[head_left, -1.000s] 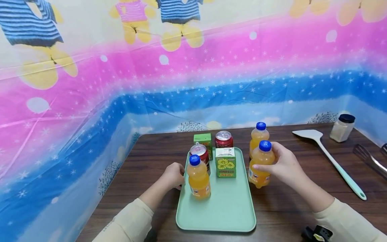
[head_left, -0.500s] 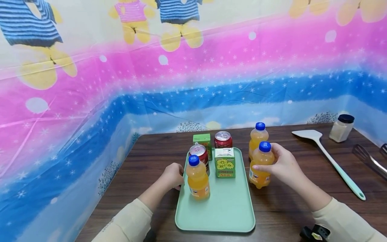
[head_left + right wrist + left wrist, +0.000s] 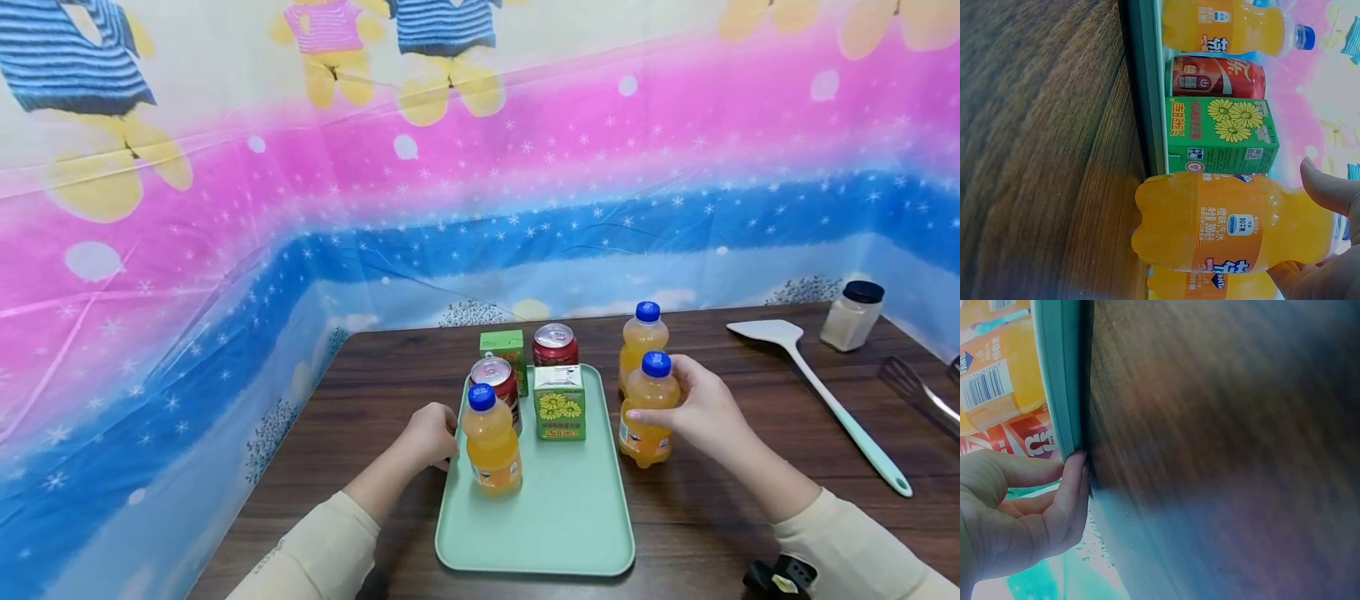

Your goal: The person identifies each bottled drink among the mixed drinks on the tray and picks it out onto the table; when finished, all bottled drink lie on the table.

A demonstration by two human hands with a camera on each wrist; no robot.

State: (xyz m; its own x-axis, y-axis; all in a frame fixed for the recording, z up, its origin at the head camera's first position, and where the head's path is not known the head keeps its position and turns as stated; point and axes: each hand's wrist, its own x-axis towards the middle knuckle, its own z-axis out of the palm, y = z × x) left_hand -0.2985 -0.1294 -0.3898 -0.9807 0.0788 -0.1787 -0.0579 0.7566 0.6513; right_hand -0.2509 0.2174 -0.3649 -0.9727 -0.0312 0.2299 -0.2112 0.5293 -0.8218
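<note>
My left hand (image 3: pixel 429 437) pinches the left rim of a pale green tray (image 3: pixel 555 525), thumb and fingers meeting at the edge in the left wrist view. To the right of the tray, my right hand (image 3: pixel 708 408) grips an orange soda bottle (image 3: pixel 647 417) with a blue cap, held nearly upright; whether its base touches the table cannot be told. Another orange soda bottle (image 3: pixel 491 450) stands on the tray's left side, before a red soda can (image 3: pixel 501 379). Beside them is a green drink carton (image 3: pixel 560 408) with yellow flowers, also seen in the right wrist view.
A third orange soda bottle (image 3: pixel 639 337) stands behind the held one. At the tray's far end are a second green carton (image 3: pixel 504 343) and a red can (image 3: pixel 556 348). To the right lie a turner (image 3: pixel 832 400) and a metal utensil (image 3: pixel 918 390), near a black-lidded jar (image 3: pixel 852 317).
</note>
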